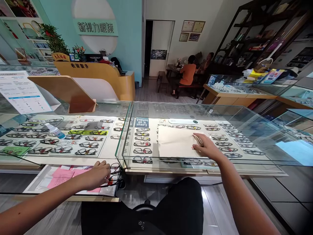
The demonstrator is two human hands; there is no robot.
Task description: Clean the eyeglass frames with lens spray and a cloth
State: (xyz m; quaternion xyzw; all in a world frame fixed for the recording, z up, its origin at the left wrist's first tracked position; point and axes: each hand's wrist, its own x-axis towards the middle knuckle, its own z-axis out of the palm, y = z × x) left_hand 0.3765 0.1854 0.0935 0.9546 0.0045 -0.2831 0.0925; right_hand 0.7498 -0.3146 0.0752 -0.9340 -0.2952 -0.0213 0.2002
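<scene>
My left hand reaches into a pulled-out drawer below the glass counter, its fingers curled on dark-framed glasses lying at the drawer's right end. My right hand rests palm down on the glass counter top, fingers together on the right edge of a beige cloth spread flat there. Under the glass lie rows of spectacle frames.
Pink papers lie in the drawer. A small spray bottle and a slanted info sheet sit on the left counter. A wooden reception desk stands behind. Two people sit at a far table. More showcases stand at right.
</scene>
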